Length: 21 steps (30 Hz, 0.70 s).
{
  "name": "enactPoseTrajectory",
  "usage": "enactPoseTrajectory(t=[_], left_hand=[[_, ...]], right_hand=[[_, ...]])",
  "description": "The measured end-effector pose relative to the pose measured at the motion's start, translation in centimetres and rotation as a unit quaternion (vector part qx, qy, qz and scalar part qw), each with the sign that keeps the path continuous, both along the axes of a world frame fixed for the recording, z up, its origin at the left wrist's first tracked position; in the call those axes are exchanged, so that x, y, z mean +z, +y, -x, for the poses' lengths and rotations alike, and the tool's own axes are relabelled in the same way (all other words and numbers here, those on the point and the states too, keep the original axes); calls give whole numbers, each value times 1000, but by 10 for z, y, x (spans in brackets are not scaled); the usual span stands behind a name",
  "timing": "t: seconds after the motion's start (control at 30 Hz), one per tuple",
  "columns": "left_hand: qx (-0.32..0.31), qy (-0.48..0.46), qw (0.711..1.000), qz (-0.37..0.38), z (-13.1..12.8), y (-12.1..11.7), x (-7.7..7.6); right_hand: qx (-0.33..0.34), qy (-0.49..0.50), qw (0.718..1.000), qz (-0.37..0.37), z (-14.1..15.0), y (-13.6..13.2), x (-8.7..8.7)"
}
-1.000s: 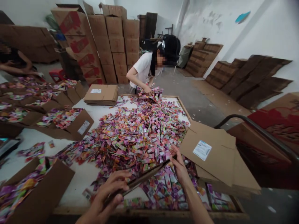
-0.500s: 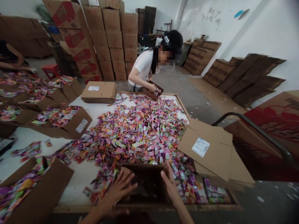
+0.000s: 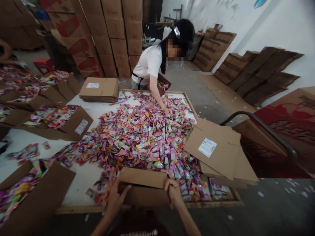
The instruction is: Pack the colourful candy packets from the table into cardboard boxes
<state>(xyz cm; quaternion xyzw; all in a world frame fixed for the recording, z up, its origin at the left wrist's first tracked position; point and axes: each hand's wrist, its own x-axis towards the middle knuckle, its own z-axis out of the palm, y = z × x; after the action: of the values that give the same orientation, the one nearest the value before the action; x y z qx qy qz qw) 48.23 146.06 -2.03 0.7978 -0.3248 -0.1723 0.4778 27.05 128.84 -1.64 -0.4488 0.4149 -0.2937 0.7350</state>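
the carton [image 3: 145, 196] is at the near edge of the table [image 3: 80, 186], long axis running left to right, one long side facing the wearer. the left hand [image 3: 116, 193] has fingers spread at its left end; the right hand [image 3: 173, 190] grips the right end, fingers bent. heaped sachets [image 3: 147, 137] crowd the space just beyond; flat cardboard [image 3: 221, 147] lies to the right, a filled box [image 3: 50, 193] to the left.
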Motion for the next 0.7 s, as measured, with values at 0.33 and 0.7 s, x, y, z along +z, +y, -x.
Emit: enactPoseTrajectory(t=[0.33,0.7], left_hand=[[-126,-114,976,-139,-23,-29,3],[-484,-272,815,-168,-32,-36,38]], right_hand=[[23,217,956,198,-12,18,-10],[11,345,895,284,-22,23,-21]])
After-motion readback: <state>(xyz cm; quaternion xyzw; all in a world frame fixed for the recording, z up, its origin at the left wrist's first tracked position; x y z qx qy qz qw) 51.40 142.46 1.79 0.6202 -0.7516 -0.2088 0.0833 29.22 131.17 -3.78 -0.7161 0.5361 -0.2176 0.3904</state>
